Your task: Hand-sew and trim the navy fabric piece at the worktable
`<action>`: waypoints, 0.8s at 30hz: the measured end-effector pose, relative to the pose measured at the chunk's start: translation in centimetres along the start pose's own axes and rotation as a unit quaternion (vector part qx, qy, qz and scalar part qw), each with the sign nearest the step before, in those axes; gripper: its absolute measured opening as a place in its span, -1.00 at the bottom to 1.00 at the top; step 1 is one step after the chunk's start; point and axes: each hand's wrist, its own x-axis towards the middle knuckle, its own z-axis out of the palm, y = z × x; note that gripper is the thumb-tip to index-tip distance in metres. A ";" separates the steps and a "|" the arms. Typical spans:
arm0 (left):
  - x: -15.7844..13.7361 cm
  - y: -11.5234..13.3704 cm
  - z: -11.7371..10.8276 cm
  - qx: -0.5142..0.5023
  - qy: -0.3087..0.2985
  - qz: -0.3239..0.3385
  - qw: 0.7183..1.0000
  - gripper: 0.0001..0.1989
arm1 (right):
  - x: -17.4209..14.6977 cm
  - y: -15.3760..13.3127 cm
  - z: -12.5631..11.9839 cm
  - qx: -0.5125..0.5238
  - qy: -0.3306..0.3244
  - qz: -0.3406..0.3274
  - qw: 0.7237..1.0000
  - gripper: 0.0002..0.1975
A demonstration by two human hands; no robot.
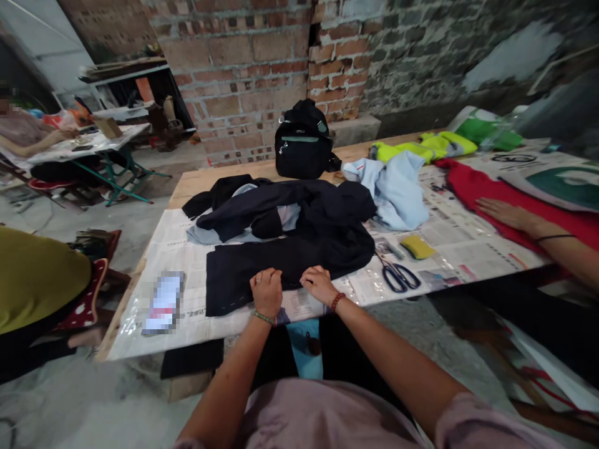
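A dark navy garment [281, 259] lies spread on a newspaper-covered table [178, 249], one straight-ended leg or sleeve flat in front of me. My left hand [266, 292], with a green bead bracelet, has its fingers curled over the garment's near edge. A little to the right, my right hand [319, 285], wearing a red bead bracelet, pinches the same edge. The fingertips of both are partly hidden. Beyond this leg or sleeve, more dark cloth is bunched with grey-blue fabric [201, 234]. Dark-handled scissors [400, 277] rest right of my right hand.
A yellow sponge-like piece [418, 247] lies past the scissors, and a phone [163, 302] at left. Behind are a black backpack [302, 143], light blue cloth [397, 187] and a neon vest [425, 148]. Another person's hand [503, 212] rests on red fabric [472, 187] at right.
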 end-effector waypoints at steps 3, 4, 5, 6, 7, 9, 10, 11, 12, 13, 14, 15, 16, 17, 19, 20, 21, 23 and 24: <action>-0.8 0.6 -0.3 -0.022 0.014 0.054 0.998 -0.82 | 0.0 0.0 0.1 0.000 0.007 -0.008 1.000 -0.83; -0.9 0.8 -0.3 -0.038 0.007 0.071 0.997 -0.82 | 0.0 0.0 0.1 0.000 0.009 -0.009 1.000 -0.83; -1.1 1.1 -0.2 -0.055 -0.003 0.085 0.995 -0.83 | 0.0 0.1 0.2 -0.001 0.010 -0.009 1.000 -0.83; -1.1 1.2 0.0 -0.067 -0.016 0.096 0.993 -0.84 | 0.0 0.1 0.2 -0.002 0.011 -0.010 1.000 -0.83; -1.1 1.4 0.2 -0.075 -0.029 0.102 0.992 -0.84 | 0.0 0.1 0.2 -0.004 0.012 -0.010 1.000 -0.83; -0.9 1.6 0.8 -0.073 -0.050 0.098 0.991 -0.85 | 0.0 0.2 0.3 -0.005 0.015 -0.011 1.000 -0.82; -0.8 1.6 1.0 -0.070 -0.058 0.095 0.991 -0.86 | 0.0 0.2 0.3 -0.005 0.016 -0.012 1.000 -0.82; -0.7 1.6 1.3 -0.068 -0.064 0.090 0.992 -0.86 | 0.0 0.3 0.3 -0.004 0.018 -0.013 1.000 -0.82; -0.6 1.6 1.6 -0.068 -0.068 0.085 0.992 -0.86 | 0.0 0.3 0.4 -0.004 0.019 -0.015 1.000 -0.82; -0.5 1.5 1.8 -0.072 -0.070 0.077 0.992 -0.86 | 0.0 0.3 0.4 -0.005 0.021 -0.017 1.000 -0.82; -0.4 1.5 1.9 -0.078 -0.071 0.068 0.992 -0.86 | 0.0 0.4 0.4 -0.006 0.022 -0.019 1.000 -0.82; -0.4 1.5 2.1 -0.086 -0.073 0.056 0.992 -0.86 | 0.0 0.4 0.4 -0.007 0.023 -0.021 0.999 -0.82; -0.3 1.5 2.1 -0.094 -0.074 0.041 0.992 -0.86 | 0.0 0.4 0.5 -0.008 0.025 -0.021 0.999 -0.83; -0.3 1.6 2.1 -0.101 -0.077 0.026 0.992 -0.87 | -0.1 0.4 0.5 -0.007 0.026 -0.022 0.999 -0.83; -0.1 1.8 2.1 -0.110 -0.084 -0.004 0.990 -0.86 | -0.1 0.4 0.5 -0.006 0.028 -0.020 0.999 -0.84; -0.1 1.9 2.0 -0.112 -0.088 -0.015 0.990 -0.86 | -0.1 0.4 0.5 -0.005 0.027 -0.020 0.999 -0.84; 0.0 1.9 1.9 -0.114 -0.092 -0.022 0.989 -0.85 | -0.1 0.4 0.5 -0.005 0.027 -0.021 0.999 -0.84; 0.1 2.0 1.7 -0.117 -0.099 -0.027 0.988 -0.85 | -0.2 0.4 0.5 -0.005 0.025 -0.021 0.999 -0.84; 0.1 2.0 1.6 -0.121 -0.104 -0.023 0.987 -0.85 | -0.2 0.3 0.4 -0.005 0.024 -0.020 0.999 -0.83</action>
